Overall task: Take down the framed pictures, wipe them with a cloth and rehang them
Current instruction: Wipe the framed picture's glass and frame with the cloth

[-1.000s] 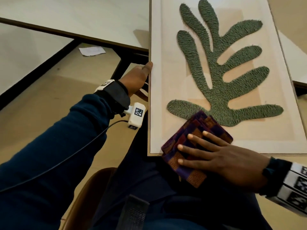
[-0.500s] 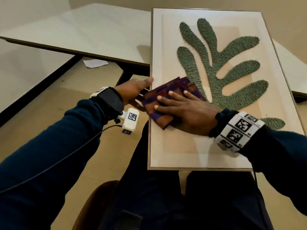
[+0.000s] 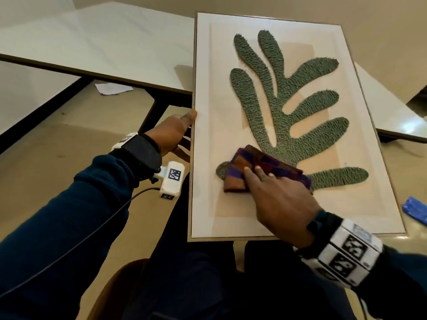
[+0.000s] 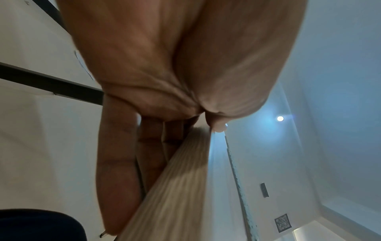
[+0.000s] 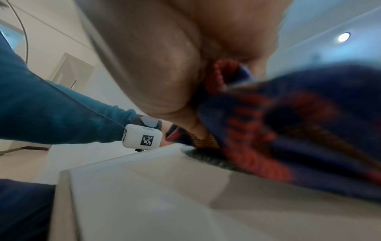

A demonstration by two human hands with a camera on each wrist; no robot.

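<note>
A large framed picture (image 3: 208, 204) with a green leaf shape (image 3: 288, 107) lies flat across my lap, its far end over a table. My left hand (image 3: 178, 132) grips the frame's left edge, thumb on top and fingers underneath; in the left wrist view the fingers (image 4: 119, 163) curl under the wooden frame edge (image 4: 175, 187). My right hand (image 3: 277, 197) lies flat on a folded purple, red and orange checked cloth (image 3: 254, 167) and presses it on the glass over the leaf's lower stem. The cloth (image 5: 288, 130) fills the right wrist view, blurred.
White tables (image 3: 104, 42) stand to the left and to the far right (image 3: 381, 100). A scrap of paper (image 3: 113, 87) lies on the floor under the left table. A blue object (image 3: 416, 210) lies on the floor at the right. A brown chair seat (image 3: 108, 294) shows below.
My right hand swept the cloth from the frame's near corner up to its left edge, then back down and right onto the leaf's stem. The left hand kept its grip on the frame.
</note>
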